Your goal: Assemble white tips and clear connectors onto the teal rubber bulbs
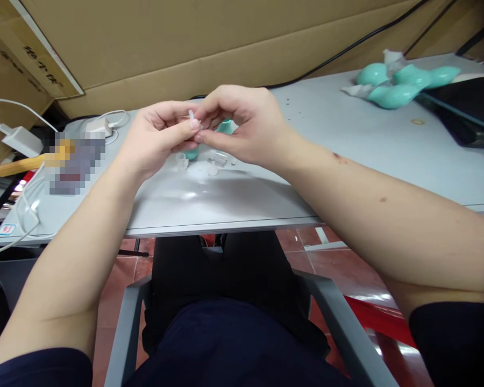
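Head view shows a small, slim, translucent-white piece [191,114] above the table [326,118], pinched by the left hand's [155,131] fingers, its lower part hidden, while the right hand's [246,121] fingers curl close against them, whether gripping it I cannot tell.

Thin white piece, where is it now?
The thin white piece is above left of centre in the head view, pinched by the left hand, beside the right hand.

Plain navy shirt [226,346], short sleeves [454,338] ending near elbows; forearms [387,207] bare; black trousers [229,271].
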`<move>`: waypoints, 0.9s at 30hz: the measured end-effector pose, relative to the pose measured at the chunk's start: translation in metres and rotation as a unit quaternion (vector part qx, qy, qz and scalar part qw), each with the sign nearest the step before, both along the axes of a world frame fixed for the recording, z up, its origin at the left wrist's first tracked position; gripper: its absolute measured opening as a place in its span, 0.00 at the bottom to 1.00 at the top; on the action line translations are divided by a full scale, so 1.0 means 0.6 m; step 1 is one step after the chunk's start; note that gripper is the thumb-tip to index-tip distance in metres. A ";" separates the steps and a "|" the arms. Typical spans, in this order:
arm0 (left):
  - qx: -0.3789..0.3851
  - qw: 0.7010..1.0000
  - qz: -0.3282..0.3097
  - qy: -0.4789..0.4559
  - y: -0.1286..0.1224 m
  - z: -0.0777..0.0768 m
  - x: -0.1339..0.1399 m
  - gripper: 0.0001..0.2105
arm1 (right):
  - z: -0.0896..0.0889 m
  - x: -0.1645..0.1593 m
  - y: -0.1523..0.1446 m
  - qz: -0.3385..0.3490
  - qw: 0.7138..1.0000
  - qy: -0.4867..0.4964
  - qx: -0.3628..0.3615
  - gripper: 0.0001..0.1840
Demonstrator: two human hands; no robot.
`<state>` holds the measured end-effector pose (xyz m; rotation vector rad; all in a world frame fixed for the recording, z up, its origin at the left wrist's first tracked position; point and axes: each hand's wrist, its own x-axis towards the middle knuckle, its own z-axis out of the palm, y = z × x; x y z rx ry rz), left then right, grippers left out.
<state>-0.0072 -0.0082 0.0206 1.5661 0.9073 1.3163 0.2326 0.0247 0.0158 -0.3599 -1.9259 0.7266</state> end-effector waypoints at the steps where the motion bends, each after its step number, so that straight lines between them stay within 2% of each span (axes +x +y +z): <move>1: -0.012 1.000 0.003 -0.003 0.000 0.001 0.000 0.13 | 0.000 0.001 0.000 -0.005 1.000 -0.005 0.004 0.12; 7: -0.064 0.998 0.018 -0.017 0.001 0.011 -0.002 0.10 | 0.000 0.000 -0.003 -0.006 1.000 -0.009 0.018 0.11; 15: -0.026 0.999 0.029 -0.011 -0.014 0.017 0.005 0.09 | 0.014 -0.002 -0.017 -0.029 0.998 -0.015 0.059 0.07; 27: -0.012 0.999 0.025 -0.022 -0.002 0.008 0.004 0.09 | -0.012 -0.018 -0.005 -0.064 0.996 0.006 0.061 0.08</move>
